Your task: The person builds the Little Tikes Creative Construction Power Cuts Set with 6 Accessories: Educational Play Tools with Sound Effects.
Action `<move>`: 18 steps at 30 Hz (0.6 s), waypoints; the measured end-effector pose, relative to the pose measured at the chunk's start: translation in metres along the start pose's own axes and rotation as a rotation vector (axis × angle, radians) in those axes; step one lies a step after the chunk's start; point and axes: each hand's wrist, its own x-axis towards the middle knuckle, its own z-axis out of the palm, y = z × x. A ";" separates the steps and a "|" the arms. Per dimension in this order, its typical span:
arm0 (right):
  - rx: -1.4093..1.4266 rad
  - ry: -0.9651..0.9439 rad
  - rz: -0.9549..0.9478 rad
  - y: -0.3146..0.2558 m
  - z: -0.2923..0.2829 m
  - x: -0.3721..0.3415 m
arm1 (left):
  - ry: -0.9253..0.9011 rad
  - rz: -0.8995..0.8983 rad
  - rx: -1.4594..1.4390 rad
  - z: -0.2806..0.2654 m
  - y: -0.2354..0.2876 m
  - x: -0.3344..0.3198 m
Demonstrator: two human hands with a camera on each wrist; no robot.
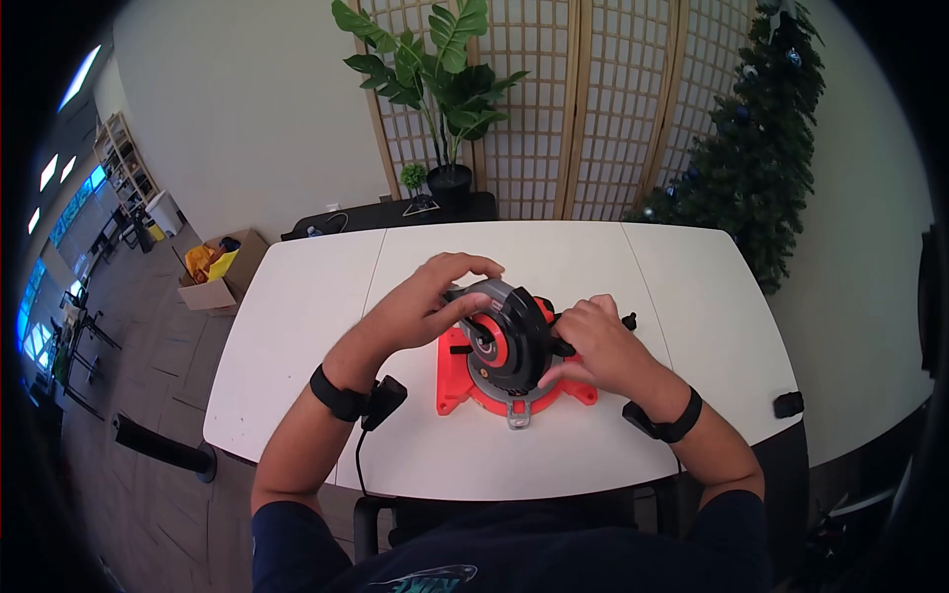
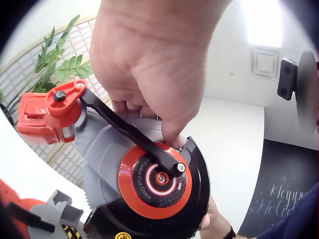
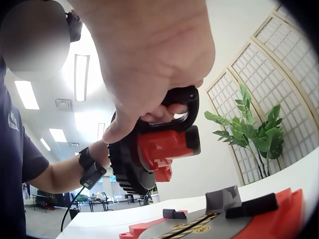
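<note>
Right hand (image 1: 593, 341) curled through the black handle (image 3: 192, 117), left hand (image 1: 435, 296) astride the grey guard (image 2: 102, 154) of a mitre saw (image 1: 524, 346)

With my right hand I grip the handle, a smooth closed loop, my fingers wrapped inside it. My left hand holds the guard from both sides, thumb against its edge on the near side and the other fingers bent behind it.

The mitre saw stands on the worktop (image 1: 297, 395), a flat, smooth white surface, roughly in the middle and right between my forearms. Its body looks like moulded plastic in glossy orange-red, matt black and grey. On the flank sits a round disc (image 2: 154, 181) with an orange ring around a dark centre, lettered "Twice Cut Once" and crossed by a slim black arm (image 2: 119, 124). A row of small pointed teeth shows along one lower edge of the grey part, and the black housing (image 3: 122, 167) has a chunky, ribbed rim.

Below, I see an orange base (image 1: 451, 374) with splayed feet around a round grey turntable (image 3: 237, 228), which carries yellow-and-black striped bands. A bent grey fence (image 3: 223, 200) rises above it. The head of the saw is tipped up, clear of the turntable.
</note>
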 end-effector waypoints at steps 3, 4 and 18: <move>0.106 0.040 0.069 0.006 0.002 -0.005 | 0.099 -0.032 0.053 0.000 -0.020 -0.006; 0.153 0.035 0.108 0.008 -0.001 -0.007 | 0.086 -0.144 0.039 -0.001 -0.028 -0.008; 0.488 0.177 0.343 0.024 -0.015 -0.009 | -0.078 -0.437 -0.043 0.031 -0.064 -0.026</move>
